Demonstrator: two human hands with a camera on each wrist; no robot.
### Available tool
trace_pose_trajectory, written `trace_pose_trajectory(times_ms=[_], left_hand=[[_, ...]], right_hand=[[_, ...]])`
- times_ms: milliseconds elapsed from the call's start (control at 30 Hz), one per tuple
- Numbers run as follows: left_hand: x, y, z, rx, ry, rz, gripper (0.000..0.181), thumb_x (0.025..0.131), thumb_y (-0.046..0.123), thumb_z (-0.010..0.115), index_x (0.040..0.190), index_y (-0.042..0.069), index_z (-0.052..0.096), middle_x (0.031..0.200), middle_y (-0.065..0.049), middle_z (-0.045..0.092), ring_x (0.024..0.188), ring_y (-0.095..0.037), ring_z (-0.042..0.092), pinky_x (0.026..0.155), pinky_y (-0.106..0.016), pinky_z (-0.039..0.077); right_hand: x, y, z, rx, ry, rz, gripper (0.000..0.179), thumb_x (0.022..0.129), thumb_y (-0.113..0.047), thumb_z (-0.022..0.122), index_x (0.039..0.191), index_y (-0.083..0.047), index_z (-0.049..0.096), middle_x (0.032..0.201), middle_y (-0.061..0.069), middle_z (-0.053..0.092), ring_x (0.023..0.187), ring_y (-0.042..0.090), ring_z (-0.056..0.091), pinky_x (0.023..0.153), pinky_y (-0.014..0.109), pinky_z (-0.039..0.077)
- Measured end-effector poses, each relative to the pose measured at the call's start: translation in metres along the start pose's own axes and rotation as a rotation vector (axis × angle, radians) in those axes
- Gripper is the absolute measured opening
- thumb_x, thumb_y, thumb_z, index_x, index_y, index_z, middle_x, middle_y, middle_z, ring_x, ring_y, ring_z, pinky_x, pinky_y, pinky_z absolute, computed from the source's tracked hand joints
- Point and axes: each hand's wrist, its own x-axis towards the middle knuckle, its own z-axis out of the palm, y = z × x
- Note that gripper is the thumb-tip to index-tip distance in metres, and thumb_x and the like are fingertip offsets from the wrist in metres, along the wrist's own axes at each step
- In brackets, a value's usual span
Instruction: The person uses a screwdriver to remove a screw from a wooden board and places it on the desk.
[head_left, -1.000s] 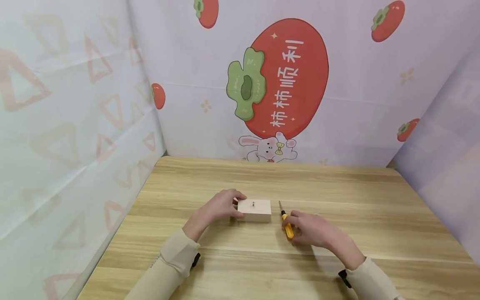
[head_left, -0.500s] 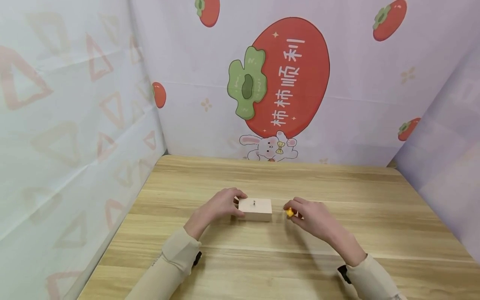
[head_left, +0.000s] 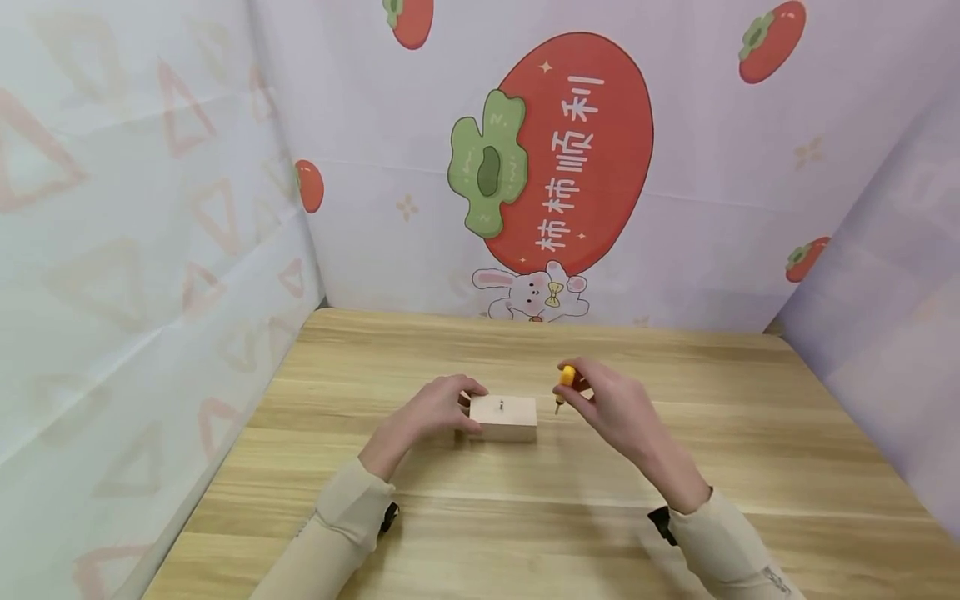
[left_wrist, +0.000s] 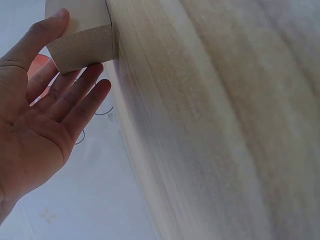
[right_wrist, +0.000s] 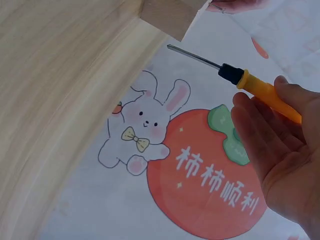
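On the table lies a pale wooden block (head_left: 506, 431), with a small dark screw (head_left: 502, 406) standing up from its top face. My left hand (head_left: 437, 410) grips the block's left end, thumb along the front side and fingers behind. In the left wrist view, the block's end face (left_wrist: 82, 47) sits between thumb and fingertips. To the right of the block, my right hand (head_left: 617, 410) pinches a screwdriver (head_left: 567, 377) by its yellow handle, raised with the tip pointing down. The right wrist view shows the screwdriver's (right_wrist: 262, 91) black collar and bare metal shaft, apart from the block.
The wood-grain table (head_left: 465, 533) ends at a printed cloth backdrop (head_left: 375, 242) with persimmon and rabbit drawings. Cloth walls also rise along the left (head_left: 150, 292) and right sides (head_left: 885, 333).
My right hand has lifted the screwdriver, moved it away from me and turned it from tip-forward to tip-down. The left hand stays on the block, which has not moved on the table.
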Motion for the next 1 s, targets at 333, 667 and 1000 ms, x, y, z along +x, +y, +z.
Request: trace_pose_trajectory(times_ms=[333,667,1000], left_hand=[[0.0,0.0,-0.002,-0.014,-0.008,0.003,0.057,0.072,0.018,0.088,0.124,0.01,0.067,0.122,-0.005,0.068,0.104,-0.02,0.068,0.092,-0.035,0.055],[0.0,0.0,-0.002,-0.003,-0.003,0.01,0.057,0.071,0.02,0.089,0.122,0.01,0.068,0.119,-0.004,0.069,0.102,-0.019,0.068,0.092,-0.035,0.055],[0.002,-0.003,-0.004,-0.04,-0.016,0.015,0.054,0.071,0.023,0.089,0.119,0.012,0.068,0.114,-0.001,0.07,0.1,-0.016,0.067,0.091,-0.035,0.055]], right_hand=[[0.017,-0.017,0.007,0.054,0.138,-0.064,0.053,0.079,-0.013,0.084,0.119,-0.006,0.049,0.083,0.004,0.071,0.066,0.012,0.069,0.057,0.022,0.057],[0.03,-0.029,0.013,0.075,0.157,-0.109,0.046,0.082,-0.017,0.082,0.115,-0.004,0.053,0.084,0.005,0.071,0.068,0.011,0.07,0.056,0.021,0.056],[0.045,-0.038,0.026,0.132,0.16,-0.092,0.046,0.083,-0.014,0.08,0.118,-0.004,0.052,0.088,0.008,0.071,0.071,0.016,0.072,0.057,0.023,0.057]])
